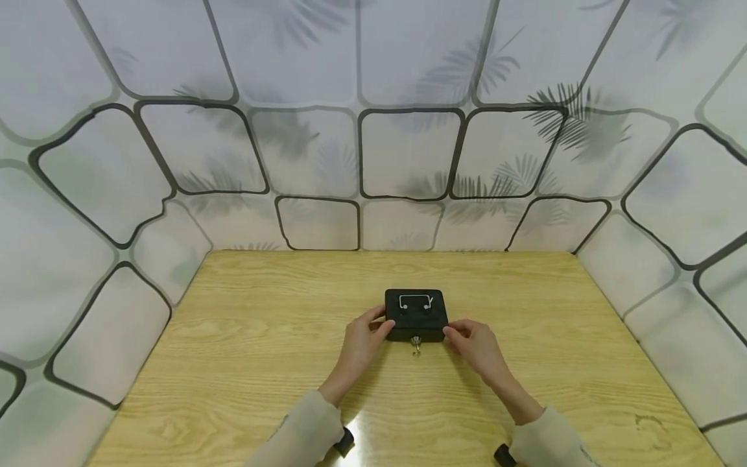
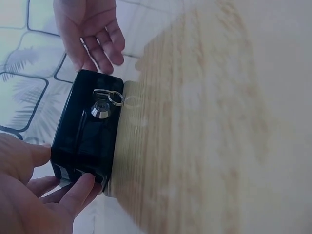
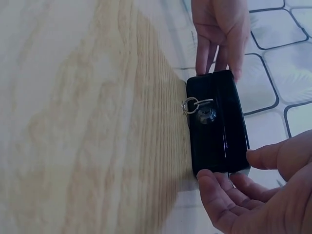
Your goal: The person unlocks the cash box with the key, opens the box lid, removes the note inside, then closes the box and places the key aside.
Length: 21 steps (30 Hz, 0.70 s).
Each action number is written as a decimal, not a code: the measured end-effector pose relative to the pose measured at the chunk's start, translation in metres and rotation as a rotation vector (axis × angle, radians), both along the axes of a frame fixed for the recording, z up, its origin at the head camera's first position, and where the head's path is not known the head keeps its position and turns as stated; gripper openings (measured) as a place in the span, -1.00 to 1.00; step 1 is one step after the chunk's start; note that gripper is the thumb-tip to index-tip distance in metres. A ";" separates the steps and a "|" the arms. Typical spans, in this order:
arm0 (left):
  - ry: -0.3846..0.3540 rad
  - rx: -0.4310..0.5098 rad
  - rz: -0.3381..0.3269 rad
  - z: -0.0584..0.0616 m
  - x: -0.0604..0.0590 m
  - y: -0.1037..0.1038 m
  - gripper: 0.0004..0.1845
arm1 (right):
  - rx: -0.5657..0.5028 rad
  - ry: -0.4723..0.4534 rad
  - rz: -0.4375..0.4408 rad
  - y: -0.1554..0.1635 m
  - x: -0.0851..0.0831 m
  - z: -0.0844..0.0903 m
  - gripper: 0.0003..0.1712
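Box [image 1: 414, 326]: blk, on table [image 1: 262, 363] nr mid, lock [image 2: 101, 111] side twd us; wire handle [image 1: 415, 296] on top.
L hand [image 1: 359, 345]: part-curled, we see thumb + fingers gripping box's L end.
R hand [image 1: 481, 349]: likewise, gripping R end.
Key [image 2: 101, 94]: at lock, w/ ring [image 2: 116, 99].
Wall [image 1: 408, 152]: pale, dk outlines, leaf prints.

Yellow wood-grain table [image 1: 268, 311] in front of me, pale back wall [image 1: 408, 152] at 12 o'clock with grey block outlines and leaf prints, similar walls at 9 [image 1: 70, 285] and 3 [image 1: 688, 272], light glare on tabletop near 6.
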State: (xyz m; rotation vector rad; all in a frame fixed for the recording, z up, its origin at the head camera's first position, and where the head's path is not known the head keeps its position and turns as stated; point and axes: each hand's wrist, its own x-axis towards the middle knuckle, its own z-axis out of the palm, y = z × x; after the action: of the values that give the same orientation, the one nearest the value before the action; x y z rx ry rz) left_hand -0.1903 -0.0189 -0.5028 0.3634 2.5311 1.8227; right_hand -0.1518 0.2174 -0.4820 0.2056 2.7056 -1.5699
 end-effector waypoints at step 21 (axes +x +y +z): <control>0.122 -0.131 -0.047 0.000 0.001 -0.003 -0.53 | 0.017 0.040 0.051 -0.042 0.015 -0.014 -0.89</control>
State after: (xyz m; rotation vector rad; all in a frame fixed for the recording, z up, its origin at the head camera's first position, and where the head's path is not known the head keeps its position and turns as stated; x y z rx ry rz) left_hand -0.1892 -0.0218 -0.5030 0.5421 2.6789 1.6561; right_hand -0.1372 0.1750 -0.4962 0.1054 2.7319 -1.5550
